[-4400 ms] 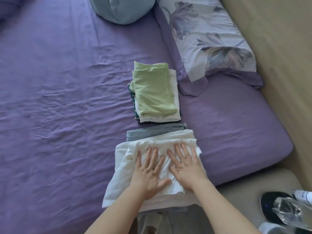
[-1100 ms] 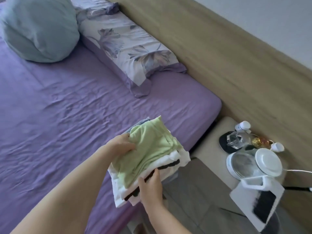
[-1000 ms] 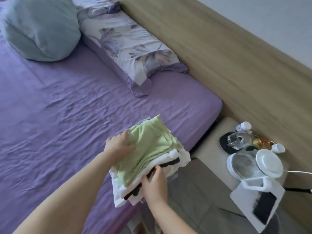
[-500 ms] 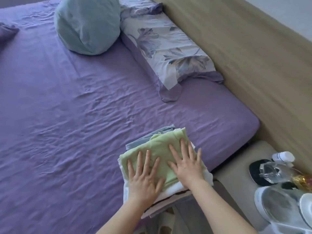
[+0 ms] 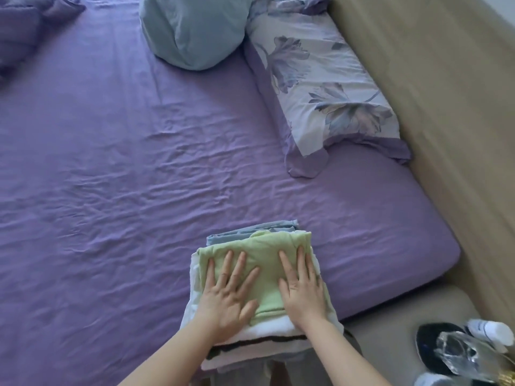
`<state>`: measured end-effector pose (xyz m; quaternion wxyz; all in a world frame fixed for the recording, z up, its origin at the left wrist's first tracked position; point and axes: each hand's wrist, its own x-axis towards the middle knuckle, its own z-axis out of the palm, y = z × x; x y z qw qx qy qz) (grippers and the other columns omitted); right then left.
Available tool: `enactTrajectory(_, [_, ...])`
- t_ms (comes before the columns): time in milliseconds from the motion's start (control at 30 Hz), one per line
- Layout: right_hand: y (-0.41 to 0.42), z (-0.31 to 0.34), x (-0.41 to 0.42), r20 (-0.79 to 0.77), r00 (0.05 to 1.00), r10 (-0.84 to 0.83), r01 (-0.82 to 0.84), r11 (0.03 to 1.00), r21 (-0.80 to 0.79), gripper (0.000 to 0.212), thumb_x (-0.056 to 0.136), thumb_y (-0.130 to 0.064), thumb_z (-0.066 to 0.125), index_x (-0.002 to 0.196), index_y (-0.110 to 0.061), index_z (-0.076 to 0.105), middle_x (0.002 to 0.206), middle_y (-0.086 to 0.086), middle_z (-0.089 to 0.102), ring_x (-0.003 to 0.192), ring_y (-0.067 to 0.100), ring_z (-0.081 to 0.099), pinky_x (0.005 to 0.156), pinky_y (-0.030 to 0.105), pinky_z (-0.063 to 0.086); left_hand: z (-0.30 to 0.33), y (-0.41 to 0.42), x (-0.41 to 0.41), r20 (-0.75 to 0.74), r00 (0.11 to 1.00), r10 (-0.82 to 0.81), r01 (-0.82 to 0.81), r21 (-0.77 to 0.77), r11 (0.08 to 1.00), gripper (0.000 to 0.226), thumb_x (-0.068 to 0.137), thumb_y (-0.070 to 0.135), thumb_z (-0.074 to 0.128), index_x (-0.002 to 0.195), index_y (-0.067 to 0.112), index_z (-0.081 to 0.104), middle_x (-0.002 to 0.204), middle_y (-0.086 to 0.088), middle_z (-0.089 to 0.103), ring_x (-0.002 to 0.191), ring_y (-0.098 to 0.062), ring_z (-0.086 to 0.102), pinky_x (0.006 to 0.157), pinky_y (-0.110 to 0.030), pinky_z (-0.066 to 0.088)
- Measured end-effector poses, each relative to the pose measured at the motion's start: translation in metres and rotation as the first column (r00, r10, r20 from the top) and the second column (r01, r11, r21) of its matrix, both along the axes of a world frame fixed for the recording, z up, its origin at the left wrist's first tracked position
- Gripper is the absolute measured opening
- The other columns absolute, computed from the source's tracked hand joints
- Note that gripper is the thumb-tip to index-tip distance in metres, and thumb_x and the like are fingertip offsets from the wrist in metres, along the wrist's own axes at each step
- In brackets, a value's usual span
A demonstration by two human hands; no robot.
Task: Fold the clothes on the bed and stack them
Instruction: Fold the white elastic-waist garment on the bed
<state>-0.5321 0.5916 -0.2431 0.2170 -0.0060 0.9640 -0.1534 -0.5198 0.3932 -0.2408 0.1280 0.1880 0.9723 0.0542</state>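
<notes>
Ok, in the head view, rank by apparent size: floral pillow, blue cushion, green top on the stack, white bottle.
1. Floral pillow, largest.
2. Blue cushion, partly cut off by the frame, so its rank against the pillow is unsure.
3. Green top, nearer the camera and half covered by both hands.
4. White bottle, smallest.

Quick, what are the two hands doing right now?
Left hand: open, flat, pressing on the green top of the stack.
Right hand: open, flat, pressing on it too.

The frame's bottom-right edge crops a blurred clear object (image 5: 462, 355), possibly a glass bottle.
</notes>
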Motion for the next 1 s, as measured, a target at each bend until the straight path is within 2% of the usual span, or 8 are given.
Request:
enactTrajectory(100, [0.021,0.013,-0.011,-0.036,0.981,-0.188,0.169,0.938,-0.303,0.092,0.086,-0.04,0.061,0.147,-0.035,-0.009,0.157,-0.006,-0.012,0.146,0.015,0.002,0.117,0.033,0.016,0.014,-0.009,-0.006,-0.07,0.996,0.052,-0.044,0.111,0.993,0.061,0.087,0.043,0.037,0.145,0.025,0.034,0.157,-0.006,0.018,0.144,-0.023,0.007,0.111,-0.047,0.012])
enactTrajectory(200, [0.046,0.014,-0.034,0.205,0.952,-0.226,0.28,0.913,-0.297,0.118,0.068,-0.061,0.072,0.15,-0.029,-0.005,0.159,-0.001,-0.005,0.146,0.019,0.0,0.119,0.036,0.008,0.023,-0.026,-0.007,0.046,0.92,0.39,-0.392,0.119,0.912,0.08,0.085,0.065,0.027,0.151,0.023,0.009,0.158,-0.006,0.003,0.146,-0.021,0.002,0.117,-0.04,-0.002])
enactTrajectory(267, [0.054,0.011,-0.048,0.321,0.931,-0.175,0.298,0.872,-0.389,0.125,0.056,-0.064,0.076,0.151,-0.028,0.002,0.158,0.001,0.01,0.145,0.021,0.01,0.118,0.041,0.017,0.016,-0.035,-0.005,0.236,0.741,0.629,-0.666,0.131,0.735,0.106,0.068,0.088,0.024,0.148,0.031,-0.014,0.157,0.001,-0.016,0.146,-0.015,-0.012,0.117,-0.037,-0.012])
enactTrajectory(367, [0.063,0.002,-0.06,0.42,0.894,-0.156,0.378,0.767,-0.519,0.124,0.045,-0.063,0.08,0.147,-0.033,0.014,0.146,-0.002,0.031,0.136,0.019,0.033,0.112,0.043,0.031,0.002,-0.042,-0.006,0.671,0.42,0.611,-0.907,0.28,0.315,0.126,0.05,0.087,0.058,0.149,0.042,-0.006,0.157,0.009,0.016,0.141,-0.014,0.026,0.115,-0.036,0.026])
enactTrajectory(467, [0.069,-0.006,-0.063,0.52,0.847,-0.114,0.455,0.661,-0.597,0.111,0.05,-0.056,0.083,0.138,-0.05,0.016,0.14,-0.008,0.039,0.125,0.01,0.046,0.105,0.033,0.042,-0.01,-0.039,-0.002,0.837,0.345,0.424,-0.932,0.359,0.049,0.097,0.049,0.07,0.08,0.127,0.061,0.024,0.129,0.018,0.052,0.111,0.001,0.058,0.084,-0.019,0.05])
enactTrajectory(567, [0.074,-0.02,-0.067,0.655,0.738,-0.162,0.634,0.499,-0.592,0.114,0.067,-0.035,0.083,0.148,-0.036,0.003,0.149,-0.002,0.036,0.126,0.016,0.049,0.106,0.042,0.041,-0.022,-0.042,-0.007,0.91,0.268,0.316,-0.944,0.314,-0.104,0.104,0.049,0.056,0.088,0.134,0.04,0.03,0.122,0.006,0.06,0.101,-0.007,0.066,0.083,-0.029,0.055])
enactTrajectory(900, [0.074,-0.042,-0.068,0.724,0.651,-0.229,0.74,0.404,-0.538,0.115,0.06,-0.037,0.082,0.149,-0.028,0.01,0.153,0.005,0.029,0.131,0.025,0.044,0.108,0.049,0.037,-0.037,-0.064,-0.017,0.982,0.187,0.011,-0.978,0.187,-0.095,0.096,0.056,0.044,0.087,0.134,0.04,0.031,0.128,-0.001,0.06,0.109,-0.018,0.064,0.081,-0.031,0.054])
enactTrajectory(1000, [0.072,-0.044,-0.066,0.729,0.643,-0.235,0.752,0.371,-0.544,0.109,0.057,-0.041,0.084,0.145,-0.032,0.021,0.144,0.002,0.043,0.118,0.019,0.057,0.092,0.04,0.052,-0.046,-0.071,-0.018,0.99,0.131,-0.044,-0.987,0.126,-0.097,0.106,0.043,0.052,0.091,0.132,0.042,0.033,0.128,-0.003,0.061,0.11,-0.021,0.064,0.079,-0.033,0.056])
